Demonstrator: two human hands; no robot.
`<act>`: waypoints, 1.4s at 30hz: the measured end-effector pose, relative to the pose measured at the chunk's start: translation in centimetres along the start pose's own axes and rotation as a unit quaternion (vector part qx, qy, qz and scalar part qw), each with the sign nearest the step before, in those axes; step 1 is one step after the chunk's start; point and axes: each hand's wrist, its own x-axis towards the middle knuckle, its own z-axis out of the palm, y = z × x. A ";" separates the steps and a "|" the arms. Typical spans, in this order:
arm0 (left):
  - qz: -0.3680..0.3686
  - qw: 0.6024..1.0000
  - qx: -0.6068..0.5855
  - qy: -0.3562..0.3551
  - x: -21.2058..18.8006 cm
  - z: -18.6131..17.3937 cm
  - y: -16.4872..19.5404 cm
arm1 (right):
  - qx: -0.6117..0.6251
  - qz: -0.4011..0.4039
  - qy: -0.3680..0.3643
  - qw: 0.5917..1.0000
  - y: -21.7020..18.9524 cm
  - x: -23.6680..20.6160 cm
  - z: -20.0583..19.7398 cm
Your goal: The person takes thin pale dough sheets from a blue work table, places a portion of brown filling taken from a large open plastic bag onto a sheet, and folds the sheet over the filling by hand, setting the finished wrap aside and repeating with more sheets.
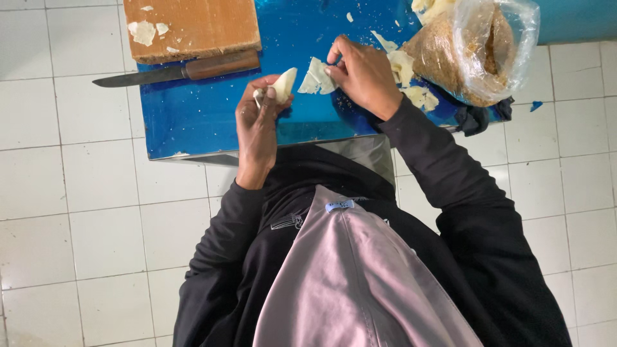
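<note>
My left hand (257,125) is closed around a pale, cone-shaped folded piece of dough-like sheet (283,83), held just above the blue table (205,119). My right hand (363,74) pinches a thin, ragged white sheet piece (316,78) between its fingertips, right beside the cone. The two pieces are a small gap apart. Both arms wear dark sleeves.
A wooden cutting board (193,26) with white scraps lies at the table's far left, and a wooden-handled knife (173,71) lies along its near edge. An open plastic bag of brown crumbs (475,51) stands at right, beside pale scraps (414,83) and a dark cloth (479,117). White floor tiles surround the table.
</note>
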 end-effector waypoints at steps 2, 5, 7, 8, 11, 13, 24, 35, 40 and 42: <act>-0.010 1.000 -0.023 -0.016 0.3 0.3 0.0 | -0.041 -0.015 0.010 0.999 -0.7 -0.1 -0.5; -0.005 0.999 0.006 -0.035 0.6 0.7 -0.3 | -0.171 -0.101 0.105 0.974 -2.2 -0.5 -1.9; 0.012 0.999 0.019 -0.035 0.8 1.1 -0.6 | -0.124 -0.173 0.132 0.968 -3.3 -0.8 -2.7; 0.019 0.999 0.025 -0.036 0.9 1.3 -0.7 | -0.023 -0.206 0.112 0.972 -3.9 -0.9 -2.9; 0.005 0.999 0.032 -0.034 1.2 1.8 -0.8 | 0.119 -0.181 0.042 0.975 -5.2 -1.0 -2.6; 0.014 0.999 0.030 -0.034 1.1 2.2 -0.7 | 0.176 -0.124 0.003 0.977 -5.4 -1.1 -2.3; -0.079 0.990 -0.109 -0.036 1.3 4.1 -0.5 | 0.427 0.004 -0.035 0.903 -3.2 -2.7 -2.6; -0.002 0.993 0.042 -0.112 1.5 5.0 -2.4 | 0.492 0.015 0.028 0.870 -2.7 -3.4 -3.3; 0.018 0.994 0.065 -0.083 2.5 6.0 -5.4 | 0.442 -0.005 0.072 0.894 -1.7 -3.6 -4.7; 0.046 0.986 0.135 -0.086 3.4 7.8 -7.4 | 0.360 -0.032 0.122 0.924 -1.1 -3.9 -6.4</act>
